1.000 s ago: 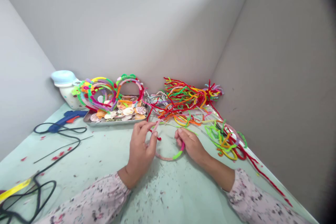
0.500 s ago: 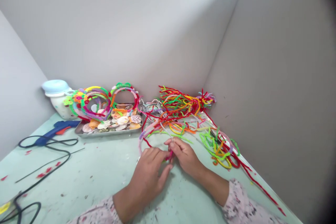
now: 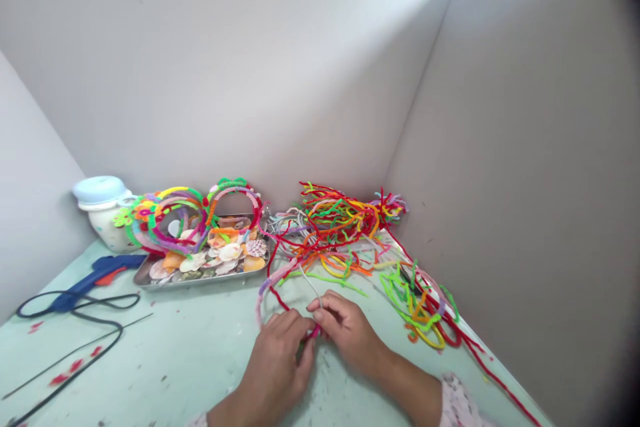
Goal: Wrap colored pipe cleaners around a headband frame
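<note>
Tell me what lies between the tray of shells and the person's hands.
In the head view, a pink-wrapped hoop curves up from the left hand and right hand toward the tray, with a red strand running beside it.

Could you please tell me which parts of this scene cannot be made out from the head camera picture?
Head view: the hoop where the left hand and the right hand close on it; their fingers hide how it is joined.
Head view: the back of the metal tray, hidden by the leaning hoops.
Head view: the end of the black cord, cut off by the lower left edge.
</note>
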{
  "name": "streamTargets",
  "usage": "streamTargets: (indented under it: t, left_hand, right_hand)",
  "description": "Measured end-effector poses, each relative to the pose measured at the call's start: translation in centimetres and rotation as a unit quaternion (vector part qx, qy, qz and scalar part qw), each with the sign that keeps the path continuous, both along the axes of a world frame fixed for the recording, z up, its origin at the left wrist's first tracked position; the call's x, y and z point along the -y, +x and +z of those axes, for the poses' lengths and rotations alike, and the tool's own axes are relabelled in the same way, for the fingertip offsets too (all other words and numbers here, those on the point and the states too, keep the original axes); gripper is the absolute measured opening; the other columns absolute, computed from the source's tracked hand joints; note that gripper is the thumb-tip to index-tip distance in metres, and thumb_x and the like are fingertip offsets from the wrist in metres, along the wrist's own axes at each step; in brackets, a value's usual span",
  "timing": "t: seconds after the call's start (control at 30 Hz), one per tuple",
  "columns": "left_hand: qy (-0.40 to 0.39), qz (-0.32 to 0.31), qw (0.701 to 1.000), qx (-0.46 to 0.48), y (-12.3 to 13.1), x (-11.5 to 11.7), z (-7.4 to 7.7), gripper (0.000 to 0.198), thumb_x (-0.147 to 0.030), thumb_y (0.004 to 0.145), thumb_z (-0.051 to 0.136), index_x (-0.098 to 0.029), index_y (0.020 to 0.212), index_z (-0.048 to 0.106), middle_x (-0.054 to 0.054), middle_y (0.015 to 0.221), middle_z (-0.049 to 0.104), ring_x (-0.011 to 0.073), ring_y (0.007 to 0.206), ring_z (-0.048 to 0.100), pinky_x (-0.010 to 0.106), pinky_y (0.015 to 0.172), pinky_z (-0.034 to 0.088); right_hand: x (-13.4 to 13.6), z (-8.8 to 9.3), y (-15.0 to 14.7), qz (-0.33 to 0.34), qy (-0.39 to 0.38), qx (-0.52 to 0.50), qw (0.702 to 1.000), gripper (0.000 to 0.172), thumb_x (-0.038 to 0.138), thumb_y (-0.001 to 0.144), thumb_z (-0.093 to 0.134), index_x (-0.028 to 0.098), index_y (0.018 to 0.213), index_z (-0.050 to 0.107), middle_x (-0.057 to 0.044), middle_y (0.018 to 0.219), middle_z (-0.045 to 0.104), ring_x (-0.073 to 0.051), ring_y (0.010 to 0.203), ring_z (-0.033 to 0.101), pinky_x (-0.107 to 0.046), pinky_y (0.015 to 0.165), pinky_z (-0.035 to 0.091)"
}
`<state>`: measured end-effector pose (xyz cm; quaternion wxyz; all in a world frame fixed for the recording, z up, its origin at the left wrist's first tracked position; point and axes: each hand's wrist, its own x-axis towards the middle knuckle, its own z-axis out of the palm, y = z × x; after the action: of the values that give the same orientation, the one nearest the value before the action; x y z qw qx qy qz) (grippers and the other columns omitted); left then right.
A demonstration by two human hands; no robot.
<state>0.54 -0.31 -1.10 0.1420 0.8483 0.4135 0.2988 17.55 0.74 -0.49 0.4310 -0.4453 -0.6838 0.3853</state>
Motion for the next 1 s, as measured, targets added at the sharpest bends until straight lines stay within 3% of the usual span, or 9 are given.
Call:
streamTargets:
  t: [0.2,0.63,0.77,0.87,1.0]
  left_hand:
    - [-0.031,0.012,0.999,-0.007,0.0,-0.2,0.2,0.011,-0.015,0.084,0.046,-0.019,0.084,0.056,0.006,0.081,0.057,0.0208,0.076,0.053,0.033,0.068,0.041]
    - [-0.051,0.001,0.998,0.028,-0.2,-0.2,0.7,0.012,-0.023,0.087,0.047,-0.019,0.086,0.059,0.005,0.075,0.057,0.0192,0.071,0.054,0.030,0.063,0.041]
    - [-0.077,0.012,0.997,0.020,-0.1,-0.2,0.7,0.011,-0.024,0.086,0.049,-0.018,0.083,0.058,0.005,0.075,0.057,0.0193,0.071,0.055,0.029,0.063,0.041]
    - [-0.093,0.016,0.995,0.018,-0.1,-0.2,0.8,0.014,-0.024,0.087,0.047,-0.018,0.080,0.057,0.005,0.074,0.057,0.0188,0.071,0.055,0.029,0.064,0.042]
    - [-0.106,0.023,0.994,0.026,-0.2,-0.3,0.9,0.014,-0.026,0.087,0.046,-0.018,0.084,0.057,0.004,0.073,0.058,0.0179,0.069,0.055,0.028,0.062,0.041]
  right_hand:
    - [-0.3,-0.7,-0.2,0.014,-0.106,-0.080,0.991,0.026,0.042,0.088,0.051,0.021,0.095,0.064,0.002,0.071,0.052,-0.011,0.055,0.049,-0.023,0.052,0.039]
    - [-0.3,-1.0,-0.4,0.011,-0.121,-0.093,0.988,0.024,0.040,0.085,0.056,0.021,0.096,0.065,0.002,0.066,0.058,-0.010,0.051,0.050,-0.023,0.053,0.043]
    - [-0.1,-0.7,-0.4,0.015,-0.092,-0.062,0.994,0.023,0.037,0.086,0.054,0.021,0.096,0.066,0.000,0.076,0.061,-0.011,0.059,0.054,-0.024,0.058,0.045]
    - [0.1,0.0,-0.3,0.001,-0.022,0.008,1.000,0.020,0.032,0.087,0.053,0.022,0.096,0.068,-0.001,0.080,0.060,-0.013,0.068,0.057,-0.026,0.066,0.045]
    - [-0.5,0.7,0.5,-0.102,0.059,0.059,0.991,0.017,0.027,0.088,0.051,0.022,0.095,0.066,-0.003,0.084,0.061,-0.016,0.076,0.056,-0.027,0.070,0.044]
